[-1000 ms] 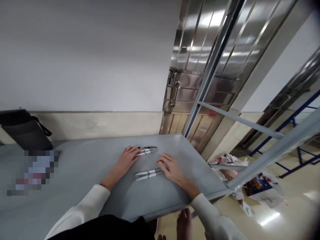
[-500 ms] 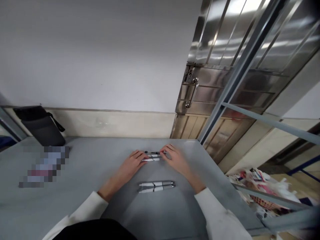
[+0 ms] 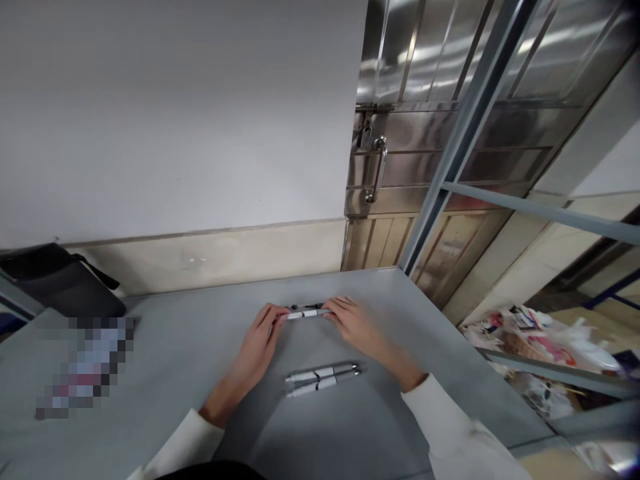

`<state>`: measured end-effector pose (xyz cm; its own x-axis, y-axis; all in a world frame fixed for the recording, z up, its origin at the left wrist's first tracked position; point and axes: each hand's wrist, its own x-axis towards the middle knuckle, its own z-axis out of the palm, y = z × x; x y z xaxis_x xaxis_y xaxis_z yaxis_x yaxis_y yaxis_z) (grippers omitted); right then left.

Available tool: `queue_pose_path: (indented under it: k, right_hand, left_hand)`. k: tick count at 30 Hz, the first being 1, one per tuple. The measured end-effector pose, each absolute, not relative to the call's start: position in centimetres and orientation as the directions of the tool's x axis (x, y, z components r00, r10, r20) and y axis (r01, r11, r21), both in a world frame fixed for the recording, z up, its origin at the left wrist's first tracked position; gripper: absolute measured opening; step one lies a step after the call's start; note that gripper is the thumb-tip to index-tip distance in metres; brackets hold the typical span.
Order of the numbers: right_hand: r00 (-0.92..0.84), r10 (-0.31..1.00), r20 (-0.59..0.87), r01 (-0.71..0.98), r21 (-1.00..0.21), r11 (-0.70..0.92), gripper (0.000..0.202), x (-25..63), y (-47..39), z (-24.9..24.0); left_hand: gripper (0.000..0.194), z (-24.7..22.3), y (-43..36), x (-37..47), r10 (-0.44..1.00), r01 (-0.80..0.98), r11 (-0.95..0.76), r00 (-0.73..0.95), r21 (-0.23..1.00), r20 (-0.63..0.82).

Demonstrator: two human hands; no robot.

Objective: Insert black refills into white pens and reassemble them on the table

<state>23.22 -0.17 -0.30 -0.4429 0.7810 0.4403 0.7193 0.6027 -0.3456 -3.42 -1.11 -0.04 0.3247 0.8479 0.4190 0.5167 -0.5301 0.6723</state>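
Near the back of the grey table (image 3: 190, 347), a white pen (image 3: 304, 315) with a dark band spans the space between my hands. My left hand (image 3: 263, 337) is closed on its left end, thumb and fingertips together. At the other end, the fingers of my right hand (image 3: 353, 327) pinch the grey part of the pen. Just behind it shows a dark slim piece (image 3: 313, 306), mostly covered by the fingers. Closer to me, two white-and-silver pens (image 3: 325, 373) lie side by side, touching neither hand.
A black case (image 3: 65, 283) with a strap leans at the back left. Before it lies a pixelated flat item (image 3: 87, 373). A metal post (image 3: 457, 153) rises at the right back corner, and cluttered shelving (image 3: 550, 347) stands to the right.
Half a second ago my hands were around several pens lying together; now they hold one white pen by its ends. The camera view has tilted and shifted slightly.
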Motion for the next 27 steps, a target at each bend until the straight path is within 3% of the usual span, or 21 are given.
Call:
queue_pose_path:
  k: [4, 10, 19, 27]
  right_hand:
    - [-0.447, 0.780, 0.438, 0.774, -0.247, 0.583, 0.021, 22.4, -0.3, -0.8]
    - [-0.461, 0.750, 0.474, 0.797, -0.150, 0.585, 0.029, 21.7, -0.6, -0.8]
    - [-0.420, 0.767, 0.484, 0.786, -0.228, 0.574, 0.034, 21.7, -1.1, -0.5]
    - [-0.438, 0.759, 0.482, 0.809, -0.158, 0.567, 0.037, 21.5, -1.9, 0.4]
  left_hand:
    - [0.030, 0.2, -1.8, -3.3, 0.908, 0.535, -0.417, 0.275, 0.735, 0.316]
    - [0.036, 0.1, -1.8, -3.3, 0.928, 0.546, -0.371, 0.255, 0.751, 0.273]
    - [0.040, -0.8, -1.5, -3.2, 0.950, 0.472, -0.297, 0.233, 0.830, 0.208]
    - [0.044, -0.9, -1.2, -3.4, 0.957, 0.369, -0.204, 0.270, 0.907, 0.106]
